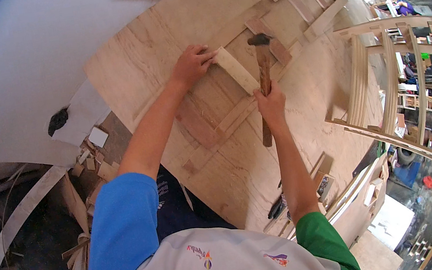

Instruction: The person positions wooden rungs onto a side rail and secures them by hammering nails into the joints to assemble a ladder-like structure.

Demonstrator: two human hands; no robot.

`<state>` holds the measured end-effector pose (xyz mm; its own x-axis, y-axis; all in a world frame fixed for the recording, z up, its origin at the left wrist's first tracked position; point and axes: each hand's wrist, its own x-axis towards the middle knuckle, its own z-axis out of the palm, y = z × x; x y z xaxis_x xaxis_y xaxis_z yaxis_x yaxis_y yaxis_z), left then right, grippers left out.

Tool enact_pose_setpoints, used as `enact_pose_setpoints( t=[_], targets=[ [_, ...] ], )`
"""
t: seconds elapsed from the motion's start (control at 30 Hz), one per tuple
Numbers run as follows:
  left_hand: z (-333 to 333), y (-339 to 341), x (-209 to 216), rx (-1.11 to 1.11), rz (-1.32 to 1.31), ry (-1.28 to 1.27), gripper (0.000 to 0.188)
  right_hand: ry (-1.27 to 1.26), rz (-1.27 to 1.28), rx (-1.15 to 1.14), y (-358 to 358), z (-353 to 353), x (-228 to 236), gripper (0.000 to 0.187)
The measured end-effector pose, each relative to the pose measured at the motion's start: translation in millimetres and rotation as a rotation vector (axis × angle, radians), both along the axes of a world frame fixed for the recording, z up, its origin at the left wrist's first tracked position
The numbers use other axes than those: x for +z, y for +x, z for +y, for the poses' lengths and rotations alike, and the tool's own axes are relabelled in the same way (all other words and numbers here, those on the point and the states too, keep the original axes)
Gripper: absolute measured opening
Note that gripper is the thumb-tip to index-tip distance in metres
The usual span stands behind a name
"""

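A claw-type or similar hammer [263, 65] with a dark metal head and worn wooden handle is upright in my right hand [271, 103], its fingers wrapped around the lower handle. My left hand [195, 64] has its fingers closed at the far-left end of a pale wooden slat [237, 70]. That slat lies across a flat wooden frame of rails and crosspieces on the large plywood worktop [157, 37]. The hammer head is above the frame, beyond the slat's right side, not touching the slat.
A tall slatted wooden frame [386, 76] stands at the right edge of the worktop. Near its front edge is a small open box [324, 183] with small items. Wood offcuts [100, 166] lie heaped at the left. Farther right, tools and furniture parts clutter the floor.
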<state>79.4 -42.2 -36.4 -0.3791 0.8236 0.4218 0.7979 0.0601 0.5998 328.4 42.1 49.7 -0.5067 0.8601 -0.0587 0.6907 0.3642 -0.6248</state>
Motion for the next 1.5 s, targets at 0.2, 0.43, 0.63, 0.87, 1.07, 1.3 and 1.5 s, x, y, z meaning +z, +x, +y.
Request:
enact_pose_setpoints(
  t=[0.2, 0.43, 0.63, 0.87, 1.07, 1.3, 1.5],
  targets=[
    [-5.9, -1.6, 1.6, 0.045, -0.040, -0.045, 0.025, -0.289, 0.136, -0.262, 49.0, -30.2, 4.1, 0.020],
    [5.6, -2.8, -2.2, 0.020, -0.010, 0.004, 0.023, 0.022, -0.039, 0.011, 37.3, -20.5, 10.0, 0.029],
    [10.9, -7.5, 11.2, 0.080, -0.088, -0.037, 0.020, -0.317, 0.151, -0.281, 54.9, -33.4, -9.0, 0.028],
    [24.2, -34.4, -0.6, -0.059, -0.161, -0.047, 0.025, -0.362, 0.212, -0.508, 113.4, -56.4, -18.9, 0.027],
    [23.5, -36.5, 7.1, -0.167, -0.239, -0.060, 0.024, -0.112, -0.131, -0.192, 61.0, -59.5, 15.7, 0.034],
    [23.3, -55.4, 9.1, -0.313, -0.238, -0.093, 0.030, 0.022, -0.161, 0.159, -33.6, -59.1, 45.1, 0.048],
    [29.4, -66.5, 13.5, -0.413, -0.277, -0.164, 0.038, 0.008, -0.194, 0.144, -54.2, -72.3, 36.4, 0.054]
  ],
)
